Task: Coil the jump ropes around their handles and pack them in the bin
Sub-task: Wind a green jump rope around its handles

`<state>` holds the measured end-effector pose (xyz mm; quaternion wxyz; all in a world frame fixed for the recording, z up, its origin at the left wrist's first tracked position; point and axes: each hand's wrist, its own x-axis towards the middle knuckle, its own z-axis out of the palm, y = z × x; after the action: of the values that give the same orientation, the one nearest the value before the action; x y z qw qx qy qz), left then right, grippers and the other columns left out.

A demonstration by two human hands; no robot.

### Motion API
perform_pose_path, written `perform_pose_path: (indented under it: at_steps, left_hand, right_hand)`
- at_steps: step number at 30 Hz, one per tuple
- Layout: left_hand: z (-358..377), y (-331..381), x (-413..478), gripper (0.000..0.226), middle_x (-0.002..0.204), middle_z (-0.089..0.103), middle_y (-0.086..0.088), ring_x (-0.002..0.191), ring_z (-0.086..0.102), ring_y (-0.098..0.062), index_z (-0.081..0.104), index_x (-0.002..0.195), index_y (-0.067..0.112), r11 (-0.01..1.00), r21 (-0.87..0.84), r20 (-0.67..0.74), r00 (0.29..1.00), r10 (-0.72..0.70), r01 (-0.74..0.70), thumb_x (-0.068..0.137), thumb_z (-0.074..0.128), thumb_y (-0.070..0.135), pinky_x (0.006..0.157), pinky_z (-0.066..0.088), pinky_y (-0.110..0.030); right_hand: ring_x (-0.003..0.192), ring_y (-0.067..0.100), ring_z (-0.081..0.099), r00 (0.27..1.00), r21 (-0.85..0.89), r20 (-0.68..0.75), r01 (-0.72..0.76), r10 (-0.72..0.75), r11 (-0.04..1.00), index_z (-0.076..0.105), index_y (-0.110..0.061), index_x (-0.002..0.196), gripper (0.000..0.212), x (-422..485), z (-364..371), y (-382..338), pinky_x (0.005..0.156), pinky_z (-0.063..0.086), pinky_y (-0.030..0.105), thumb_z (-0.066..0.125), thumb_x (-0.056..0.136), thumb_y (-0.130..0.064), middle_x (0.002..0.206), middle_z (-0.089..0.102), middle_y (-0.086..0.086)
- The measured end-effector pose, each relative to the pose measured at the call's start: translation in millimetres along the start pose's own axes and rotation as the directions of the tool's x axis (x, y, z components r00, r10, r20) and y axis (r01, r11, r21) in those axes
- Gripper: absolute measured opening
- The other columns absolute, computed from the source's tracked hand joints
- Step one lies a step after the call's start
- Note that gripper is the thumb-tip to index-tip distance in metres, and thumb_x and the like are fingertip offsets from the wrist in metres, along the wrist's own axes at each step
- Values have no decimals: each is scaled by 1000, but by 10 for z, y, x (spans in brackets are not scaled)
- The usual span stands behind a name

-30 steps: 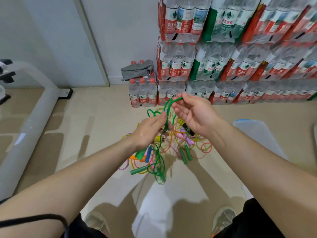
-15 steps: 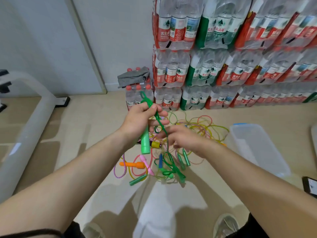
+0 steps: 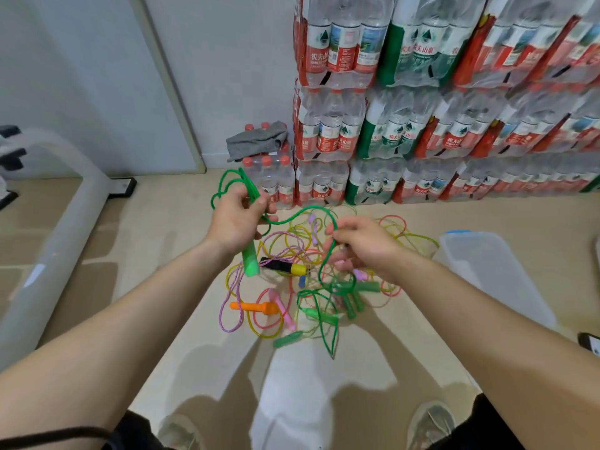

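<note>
From the head camera I'm looking down at the floor, both arms stretched out in front. The left hand (image 3: 235, 219) is clenched round a green handle (image 3: 250, 266), whose lower end pokes out below the palm, with loops of green rope (image 3: 302, 213) bunched above the fingers. That rope arches across to the right hand (image 3: 363, 246), which pinches it between curled fingers, and from there it drops into the tangle of jump ropes (image 3: 259, 319) on the floor below both hands. In that heap I can pick out an orange handle (image 3: 256, 307), a black and yellow handle (image 3: 285, 266) and several green ones, all laced with pink, yellow and purple cord. The clear bin (image 3: 493, 271) sits on the floor to the right, near the pile but apart from it. Behind, shrink-wrapped packs of water bottles (image 3: 422, 125) are stacked against the wall, with a grey cloth (image 3: 256, 142) lying on a low pack. A white frame (image 3: 55, 228) slants along the left.
</note>
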<state>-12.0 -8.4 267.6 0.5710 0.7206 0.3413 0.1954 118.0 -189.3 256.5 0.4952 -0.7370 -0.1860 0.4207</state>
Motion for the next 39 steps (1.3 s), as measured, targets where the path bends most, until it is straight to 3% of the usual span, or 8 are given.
perform_pose_path:
  at_steps: [5, 10, 15, 19, 22, 24, 28, 39]
  left_hand:
    - [174, 17, -162, 34, 102, 73, -5, 89, 75, -17, 56, 113, 0, 997, 61, 173, 983, -55, 46, 104, 51, 32, 43, 43, -21]
    - [286, 8, -239, 41, 104, 71, -14, 97, 71, -20, 67, 108, 7, 993, 58, 336, 939, 77, -102, 90, 70, 43, 87, 55, -41]
    - [334, -14, -271, 8, 91, 71, -9, 83, 68, -21, 71, 98, 11, 956, 188, 361, 921, 147, -226, 91, 72, 15, 62, 48, -28]
    - [341, 75, -302, 8, 83, 72, -13, 73, 70, -11, 66, 101, -2, 995, 9, 354, 931, 94, -104, 96, 63, 3, 67, 56, -22]
    - [303, 117, -295, 22, 86, 73, -13, 73, 74, -13, 57, 103, -10, 999, -27, 320, 947, 26, -18, 99, 60, 11, 46, 40, -17]
    - [272, 129, -270, 25, 91, 73, -12, 79, 76, -20, 57, 103, -8, 999, -47, 302, 953, -10, 26, 100, 60, 16, 43, 33, -19]
    - [212, 186, -226, 11, 86, 75, -1, 78, 76, -18, 59, 91, 10, 987, -141, 281, 959, -38, 81, 101, 57, 14, 40, 33, -16]
    - [22, -15, -4, 16, 86, 73, -7, 61, 74, -20, 48, 93, 9, 986, 159, 59, 997, -49, 39, 102, 58, 19, 35, 31, -20]
  right_hand:
    - [68, 23, 74, 994, 337, -43, 113, -104, 935, 61, -12, 103, 14, -99, -17, -299, 53, 57, 26, 47, 105, -8, 86, 73, 5]
    - [71, 23, 75, 991, 486, -29, 129, -132, 864, 59, -9, 103, 11, -150, -3, -397, 53, 57, 24, 48, 104, -7, 88, 74, 8]
    - [77, 25, 76, 983, 502, -118, 181, -140, 846, 59, -8, 102, 6, -166, -25, -397, 52, 57, 23, 54, 103, -10, 89, 75, 8]
    - [73, 17, 74, 975, 306, -181, 182, -130, 934, 65, -11, 103, 17, -131, -87, -380, 57, 57, 24, 50, 106, -20, 89, 76, 5]
    - [79, 12, 73, 979, 4, -119, 167, -166, 986, 71, -4, 102, 29, -98, -77, -296, 63, 53, 17, 43, 97, 0, 95, 76, 11]
    - [98, 14, 69, 983, -185, 14, 181, -182, 966, 74, -5, 102, 39, -82, -33, -202, 79, 50, 13, 43, 85, 11, 107, 74, 10]
    - [77, 17, 56, 974, -492, 191, 199, -117, 848, 69, -29, 102, 41, -55, 2, -66, 70, 43, 29, 53, 86, 4, 95, 70, 13]
    - [50, 15, 44, 975, -270, 197, 159, -107, 950, 63, -11, 89, 6, -94, -111, -80, 46, 31, 26, 61, 95, -11, 70, 51, 4]
